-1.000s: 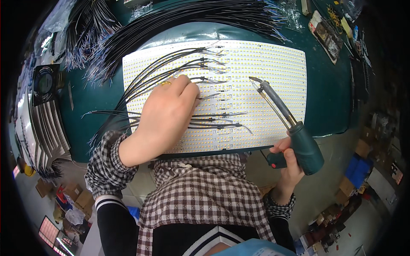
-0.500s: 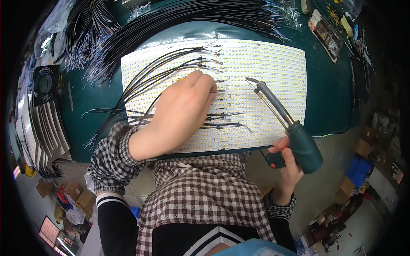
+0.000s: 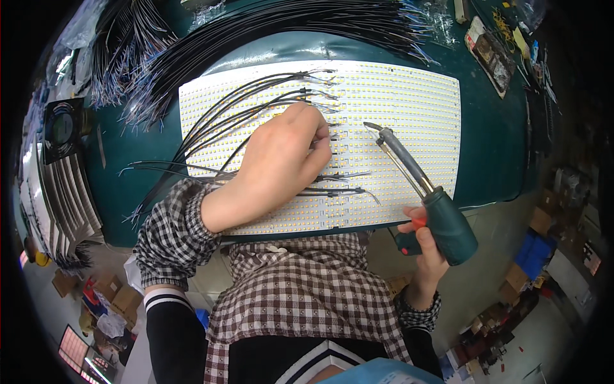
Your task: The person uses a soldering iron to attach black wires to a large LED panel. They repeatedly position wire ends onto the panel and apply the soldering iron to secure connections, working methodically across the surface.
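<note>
A white LED board (image 3: 409,96) dotted with rows of small yellow chips lies in front of me. Thin black cables (image 3: 233,105) with stripped ends run across its left half to the middle strip. My left hand (image 3: 278,150) rests over them, thumb and fingers pinched on a black cable at that strip; the hand covers most of it. In my right hand (image 3: 430,249) is a green soldering gun (image 3: 453,227), gripped by its handle. Its tip points up and left over the board, a little right of my left fingers.
A thick bundle of black cables (image 3: 288,24) arches behind the board, with more hanging at the far left. On the left edge sit a small black fan (image 3: 64,131) and a stack of white boards (image 3: 62,198). A stained, dark-topped block (image 3: 489,54) lies far right.
My left hand has shifted slightly to the right, its fingers still pinched. The soldering gun has dropped back a little toward me and left. The view has moved slightly.
</note>
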Available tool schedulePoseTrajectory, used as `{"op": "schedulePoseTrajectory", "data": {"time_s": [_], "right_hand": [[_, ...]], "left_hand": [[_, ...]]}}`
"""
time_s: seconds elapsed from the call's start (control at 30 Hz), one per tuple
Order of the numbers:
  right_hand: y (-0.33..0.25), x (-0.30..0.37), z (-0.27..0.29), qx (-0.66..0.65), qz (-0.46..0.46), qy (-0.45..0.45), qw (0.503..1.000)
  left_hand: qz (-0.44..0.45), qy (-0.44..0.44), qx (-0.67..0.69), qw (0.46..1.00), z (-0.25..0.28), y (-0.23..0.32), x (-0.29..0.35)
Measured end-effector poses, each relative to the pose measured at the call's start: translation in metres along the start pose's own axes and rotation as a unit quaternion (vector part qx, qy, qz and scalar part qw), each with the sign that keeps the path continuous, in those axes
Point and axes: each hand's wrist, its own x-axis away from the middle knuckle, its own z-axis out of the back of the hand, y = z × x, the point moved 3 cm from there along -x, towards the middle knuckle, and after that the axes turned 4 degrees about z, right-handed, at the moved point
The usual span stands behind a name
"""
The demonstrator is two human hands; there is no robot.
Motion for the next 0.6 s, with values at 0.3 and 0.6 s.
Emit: {"op": "schedulePoseTrajectory", "data": {"time_s": [0.3, 0.6], "right_hand": [[0.0, 0.008, 0.001, 0.055, -0.002, -0.024, 0.998], [0.005, 0.015, -0.001, 0.052, -0.055, -0.008, 0.997]], "left_hand": [[-0.014, 0.013, 0.027, 0.999, -0.003, -0.001, 0.0], [-0.02, 0.023, 0.029, 0.999, -0.002, -0.002, -0.001]]}}
